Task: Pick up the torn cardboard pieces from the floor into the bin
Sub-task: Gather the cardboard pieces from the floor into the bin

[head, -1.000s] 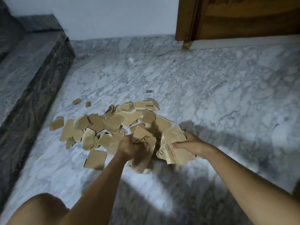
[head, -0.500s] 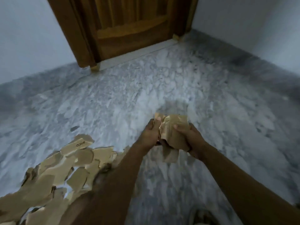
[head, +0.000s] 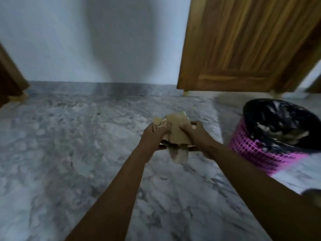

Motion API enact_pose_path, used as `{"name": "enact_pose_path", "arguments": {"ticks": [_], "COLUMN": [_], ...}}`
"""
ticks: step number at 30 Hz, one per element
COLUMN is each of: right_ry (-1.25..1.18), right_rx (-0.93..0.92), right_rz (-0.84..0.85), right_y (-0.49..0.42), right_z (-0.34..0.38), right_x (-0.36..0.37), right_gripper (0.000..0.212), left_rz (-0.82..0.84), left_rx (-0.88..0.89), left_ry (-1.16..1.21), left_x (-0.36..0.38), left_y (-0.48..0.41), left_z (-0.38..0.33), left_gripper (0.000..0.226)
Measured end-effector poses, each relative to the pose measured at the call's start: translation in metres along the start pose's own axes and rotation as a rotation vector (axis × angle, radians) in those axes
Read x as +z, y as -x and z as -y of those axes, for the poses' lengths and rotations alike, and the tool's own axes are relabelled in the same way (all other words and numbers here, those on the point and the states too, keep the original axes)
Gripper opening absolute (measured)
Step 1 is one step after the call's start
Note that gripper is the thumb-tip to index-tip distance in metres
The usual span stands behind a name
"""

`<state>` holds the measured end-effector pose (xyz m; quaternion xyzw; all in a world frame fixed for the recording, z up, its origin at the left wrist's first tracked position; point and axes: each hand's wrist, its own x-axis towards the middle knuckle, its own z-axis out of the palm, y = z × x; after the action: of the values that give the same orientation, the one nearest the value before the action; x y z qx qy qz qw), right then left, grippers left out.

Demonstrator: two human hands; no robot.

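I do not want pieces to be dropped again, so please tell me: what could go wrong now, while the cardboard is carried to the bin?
1. One loose piece hangs below the cardboard pieces gripped by the left hand and the right hand; it may fall on the floor.
2. The pieces are beside the bin, not over it; an early release would likely miss.
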<state>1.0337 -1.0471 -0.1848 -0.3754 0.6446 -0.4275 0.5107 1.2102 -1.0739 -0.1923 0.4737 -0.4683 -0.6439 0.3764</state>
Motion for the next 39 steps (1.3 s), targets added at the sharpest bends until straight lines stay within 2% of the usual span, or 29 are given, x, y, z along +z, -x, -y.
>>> {"name": "enact_pose_path", "arguments": {"ticks": [4, 7, 11, 13, 16, 19, 22, 26, 29, 31, 34, 39], "right_ry": [0.010, 0.122, 0.206, 0.209, 0.241, 0.278, 0.226, 0.263, 0.328, 0.397, 0.481, 0.536], "right_rx": [-0.145, -0.256, -0.246, -0.207, -0.128, -0.115, -0.140, -0.193, -0.265, -0.325, -0.422, -0.567], "right_rz": [-0.368, -0.629, -0.805, -0.800, -0.688, -0.524, -0.440, -0.393, -0.254, -0.171, -0.051, 0.195], "right_y": [0.013, 0.015, 0.020, 0.017, 0.012, 0.014, 0.013, 0.000, -0.018, -0.033, -0.050, -0.033], "right_z": [0.022, 0.033, 0.033, 0.026, 0.013, 0.005, -0.003, -0.004, 0.010, 0.018, 0.021, 0.012], "right_x": [-0.102, -0.177, -0.275, -0.315, -0.359, -0.385, -0.398, -0.379, -0.325, -0.269, -0.175, -0.018], "right_gripper": [0.059, 0.053, 0.043, 0.039, 0.039, 0.044, 0.049, 0.046, 0.035, 0.029, 0.033, 0.036], "left_rz": [0.116, 0.174, 0.258, 0.267, 0.315, 0.352, 0.277, 0.157, 0.053, -0.049, -0.277, -0.681], "left_rx": [0.019, 0.030, -0.020, -0.048, -0.068, -0.127, -0.166, -0.119, -0.052, 0.028, 0.128, 0.101], "left_ry": [-0.026, 0.013, -0.004, -0.015, -0.002, -0.033, -0.070, -0.122, -0.182, -0.245, -0.335, -0.377], "left_x": [0.111, 0.198, 0.306, 0.348, 0.388, 0.404, 0.402, 0.373, 0.327, 0.281, 0.195, 0.051], "left_y": [-0.033, -0.049, -0.070, -0.080, -0.091, -0.095, -0.098, -0.102, -0.104, -0.094, -0.064, 0.026], "left_z": [-0.031, -0.050, -0.057, -0.053, -0.044, -0.042, -0.044, -0.052, -0.056, -0.056, -0.055, -0.037], "left_gripper": [0.026, 0.024, 0.020, 0.021, 0.026, 0.033, 0.041, 0.037, 0.047, 0.042, 0.050, 0.049]}}
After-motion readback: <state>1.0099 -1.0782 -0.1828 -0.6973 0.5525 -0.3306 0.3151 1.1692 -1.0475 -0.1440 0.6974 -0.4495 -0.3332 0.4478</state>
